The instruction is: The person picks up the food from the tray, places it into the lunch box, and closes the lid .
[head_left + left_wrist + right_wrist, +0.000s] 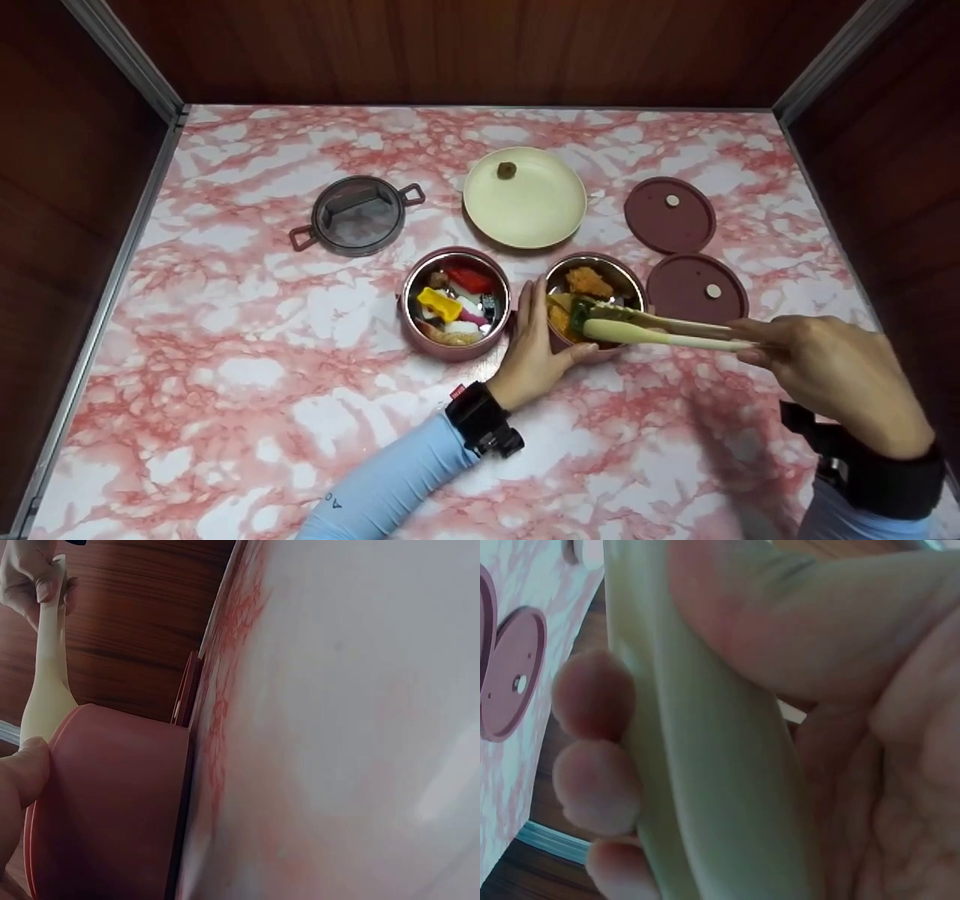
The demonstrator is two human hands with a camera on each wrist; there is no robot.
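My right hand (840, 367) grips pale cream tongs (645, 332), its thumb and fingers wrapped around the arms in the right wrist view. The tong tips are inside the right dark-pink pot (559, 341), which has a steel lining, at a dark green piece (580, 312). An orange-brown crumbly food piece (589, 283) lies behind it. My left hand (531, 360) rests against that pot, fingers extended along its left side, thumb at the near rim. Just left stands a second dark-pink pot (450, 350), holding a yellow piece (439, 304), a red piece (470, 280) and several others.
A cream plate (532, 210) with a small brown piece (507, 170) is behind the pots. To its left lies a see-through lid (360, 225) with two handles. Two maroon lids (670, 225) lie at right, the nearer touching the right pot's side. Wood-patterned panels (480, 52) bound the table.
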